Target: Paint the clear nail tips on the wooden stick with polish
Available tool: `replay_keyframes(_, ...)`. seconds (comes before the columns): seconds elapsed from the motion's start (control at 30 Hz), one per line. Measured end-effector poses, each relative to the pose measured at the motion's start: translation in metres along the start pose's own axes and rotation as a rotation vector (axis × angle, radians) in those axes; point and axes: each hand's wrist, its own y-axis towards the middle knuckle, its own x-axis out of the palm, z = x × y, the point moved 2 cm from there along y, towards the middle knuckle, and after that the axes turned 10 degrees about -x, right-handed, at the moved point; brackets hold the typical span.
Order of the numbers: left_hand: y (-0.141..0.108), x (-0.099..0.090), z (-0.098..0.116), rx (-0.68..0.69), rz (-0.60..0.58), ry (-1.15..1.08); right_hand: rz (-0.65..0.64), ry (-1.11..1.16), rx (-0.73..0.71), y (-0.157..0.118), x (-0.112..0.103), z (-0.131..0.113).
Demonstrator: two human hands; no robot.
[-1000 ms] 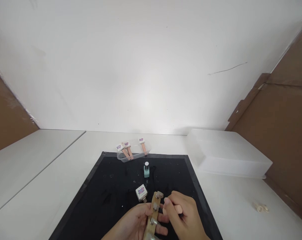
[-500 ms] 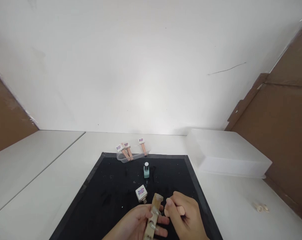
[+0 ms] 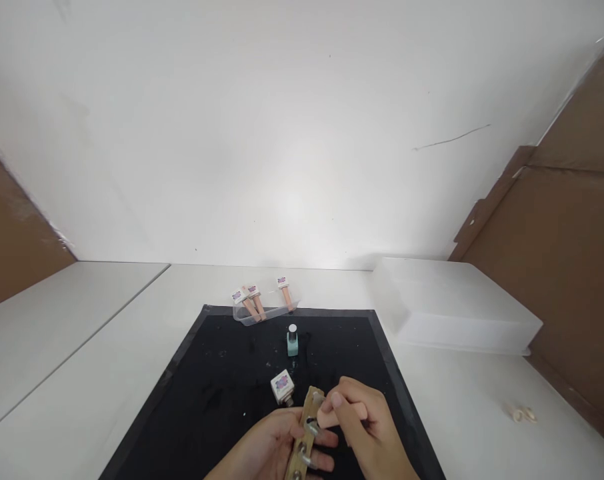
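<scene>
A narrow wooden strip (image 3: 297, 455) with clear nail-like tips along it lies in my left hand (image 3: 275, 443), whose fingers wrap beneath it. Pinched in my right hand (image 3: 375, 427) is a pinkish cap (image 3: 339, 415), its inner end close to the strip's upper part. A small dark spot shows on the strip beside the cap; any brush is too small to make out. Just beyond my left hand, an uncapped white bottle with a purple label (image 3: 283, 385) lies tipped on the black mat (image 3: 217, 373).
A small teal bottle (image 3: 293, 341) stands on the mat. Behind it, a clear tray (image 3: 274, 313) holds several white bottles with pink caps. At the right are a white box (image 3: 467, 307) and small beige rings (image 3: 518, 415). Brown cardboard (image 3: 557, 267) flanks the table.
My right hand has moved left with the pink cap, bringing it up against or just over the wooden strip. The strip has turned slightly in my left hand.
</scene>
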Motion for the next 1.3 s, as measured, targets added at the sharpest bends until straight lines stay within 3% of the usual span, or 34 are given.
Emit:
replay_keyframes(0.67, 0.003, -0.008, -0.002, 0.008, 0.081, -0.030, -0.007, -0.039, -0.015, 0.000, 0.004, 0.003)
replay_keyframes(1.3, 0.003, -0.013, -0.004, -0.001, 0.082, -0.079, 0.021, -0.050, -0.020, -0.001, 0.004, 0.004)
